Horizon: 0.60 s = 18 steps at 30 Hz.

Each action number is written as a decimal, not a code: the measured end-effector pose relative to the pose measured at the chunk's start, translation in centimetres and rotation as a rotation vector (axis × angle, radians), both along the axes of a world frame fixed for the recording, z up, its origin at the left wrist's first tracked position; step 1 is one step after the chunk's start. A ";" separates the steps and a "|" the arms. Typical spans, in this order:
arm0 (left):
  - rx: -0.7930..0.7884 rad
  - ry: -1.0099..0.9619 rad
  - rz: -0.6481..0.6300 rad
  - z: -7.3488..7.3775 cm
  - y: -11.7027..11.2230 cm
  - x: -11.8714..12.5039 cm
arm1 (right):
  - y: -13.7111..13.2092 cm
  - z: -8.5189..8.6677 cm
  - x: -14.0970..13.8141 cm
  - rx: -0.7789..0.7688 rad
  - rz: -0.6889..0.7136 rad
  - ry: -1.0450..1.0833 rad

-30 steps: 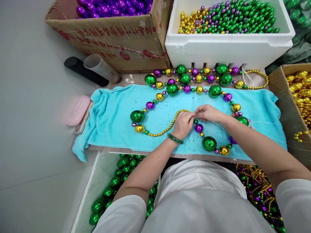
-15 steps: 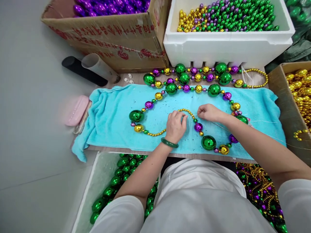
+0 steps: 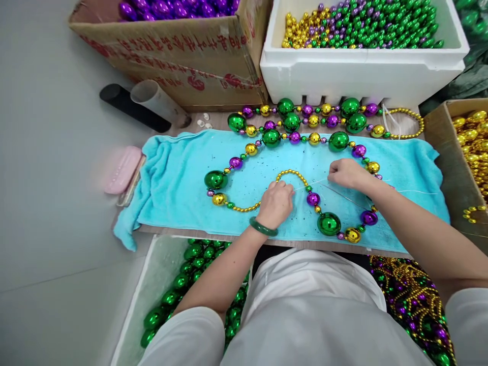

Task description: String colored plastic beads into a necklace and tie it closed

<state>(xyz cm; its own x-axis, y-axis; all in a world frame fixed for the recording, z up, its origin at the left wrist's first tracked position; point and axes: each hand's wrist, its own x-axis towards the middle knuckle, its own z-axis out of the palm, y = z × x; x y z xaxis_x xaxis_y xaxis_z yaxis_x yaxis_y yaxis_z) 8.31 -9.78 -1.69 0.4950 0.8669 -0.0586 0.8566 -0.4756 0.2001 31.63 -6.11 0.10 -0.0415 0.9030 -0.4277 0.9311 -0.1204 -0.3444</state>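
My left hand point(image 3: 275, 203), a green bangle on its wrist, is closed over the gap between two runs of small gold beads point(image 3: 293, 173). A thin white string point(image 3: 310, 184) stretches from its fingers to my right hand point(image 3: 346, 174), which pinches the other end in closed fingertips. Around both hands lies a bead necklace point(image 3: 330, 223) of green, purple and gold balls on the turquoise towel point(image 3: 179, 173). Beneath the right forearm shows a thin dark rod or wire point(image 3: 345, 195); the arm hides part of the necklace there.
Behind the towel lies another beaded strand point(image 3: 292, 122). A cardboard box point(image 3: 171, 61) of purple balls and a white foam box point(image 3: 362, 76) of small beads stand at the back. Gold beads fill a box point(image 3: 442, 152) at right. Two tubes point(image 3: 133, 109) and a pink case point(image 3: 124, 170) are left.
My right hand has moved right, away from the left hand, and the string between them is now drawn out straighter. The left hand stays near the gold beads, its fingers more closed.
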 end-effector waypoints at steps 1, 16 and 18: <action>0.001 0.029 -0.013 -0.1 0.0 -0.2 | 0.0 0.1 0.2 -0.006 -0.016 -0.041; -0.676 -1.279 0.416 0.2 1.1 0.9 | -1.3 1.1 -1.5 -0.271 -0.390 1.469; -0.891 -1.604 0.558 0.1 1.5 1.7 | -1.2 0.7 -2.3 -0.335 -0.431 1.539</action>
<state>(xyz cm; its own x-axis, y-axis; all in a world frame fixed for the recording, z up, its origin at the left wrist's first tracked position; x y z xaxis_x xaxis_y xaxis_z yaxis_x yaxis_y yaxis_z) 10.05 -8.31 -1.57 0.2453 0.9046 -0.3486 -0.3549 0.4184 0.8361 29.29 -7.36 0.82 -0.3738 0.8406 -0.3920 -0.3667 -0.5221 -0.7700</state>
